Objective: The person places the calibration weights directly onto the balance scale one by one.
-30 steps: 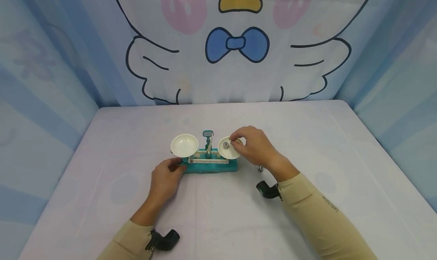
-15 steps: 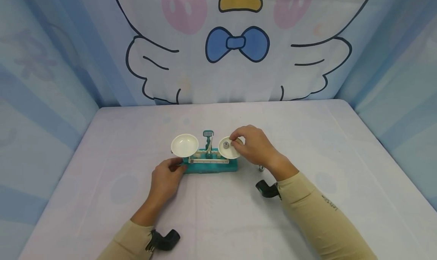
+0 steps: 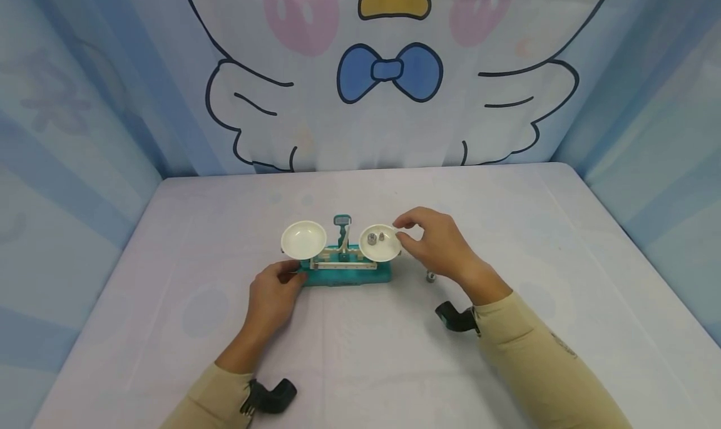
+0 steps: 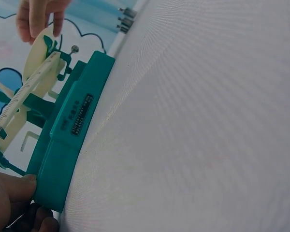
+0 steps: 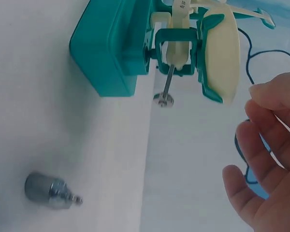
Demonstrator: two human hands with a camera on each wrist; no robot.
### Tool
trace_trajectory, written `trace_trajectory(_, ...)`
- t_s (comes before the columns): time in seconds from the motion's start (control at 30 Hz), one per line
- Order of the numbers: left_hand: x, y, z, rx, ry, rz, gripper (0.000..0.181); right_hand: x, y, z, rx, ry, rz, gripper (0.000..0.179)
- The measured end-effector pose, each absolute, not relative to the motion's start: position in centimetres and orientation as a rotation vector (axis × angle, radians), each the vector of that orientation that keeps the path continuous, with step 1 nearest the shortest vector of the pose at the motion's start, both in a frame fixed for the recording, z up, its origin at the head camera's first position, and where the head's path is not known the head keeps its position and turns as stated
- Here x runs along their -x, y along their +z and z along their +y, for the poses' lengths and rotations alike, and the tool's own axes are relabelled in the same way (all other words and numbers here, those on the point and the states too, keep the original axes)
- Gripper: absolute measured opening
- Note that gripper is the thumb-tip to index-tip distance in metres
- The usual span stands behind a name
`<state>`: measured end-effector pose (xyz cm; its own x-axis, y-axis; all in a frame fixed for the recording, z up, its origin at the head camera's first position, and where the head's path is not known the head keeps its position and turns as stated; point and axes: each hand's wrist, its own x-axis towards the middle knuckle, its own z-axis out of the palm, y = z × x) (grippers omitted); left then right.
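Note:
A green balance scale (image 3: 349,275) with two cream pans stands mid-table. My left hand (image 3: 274,296) grips the left end of its base; in the left wrist view the thumb (image 4: 25,186) lies on the base's front. The left pan (image 3: 304,240) holds nothing. On the right pan (image 3: 380,255) stand a larger metal weight (image 3: 372,238) and a smaller metal weight (image 3: 382,236). My right hand (image 3: 439,241) is just right of that pan, thumb and fingers apart with nothing between them. In the right wrist view its fingers (image 5: 261,150) are loosely bent beside the pan's edge.
Metal weights (image 3: 430,277) stand on the white-covered table (image 3: 360,366) right of the scale, below my right wrist. A screw knob (image 5: 163,99) sticks out from the beam's right end. A printed cloth backdrop (image 3: 388,128) rises behind the table.
My right hand has let go of the smaller weight, leaving it on the right pan, and has drawn back to the right with fingers parted. My left hand has stayed on the base.

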<state>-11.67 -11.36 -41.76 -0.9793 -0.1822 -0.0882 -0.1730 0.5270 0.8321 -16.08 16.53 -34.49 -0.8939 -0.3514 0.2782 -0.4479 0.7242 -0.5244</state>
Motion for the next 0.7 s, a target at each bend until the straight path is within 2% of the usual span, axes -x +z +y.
trace_trajectory(0.7,11.6,-41.8,-11.3,-0.312,-1.482,-2.746,0.037,14.3,-37.2,21.3,-0.494,0.842,-3.03,0.02)
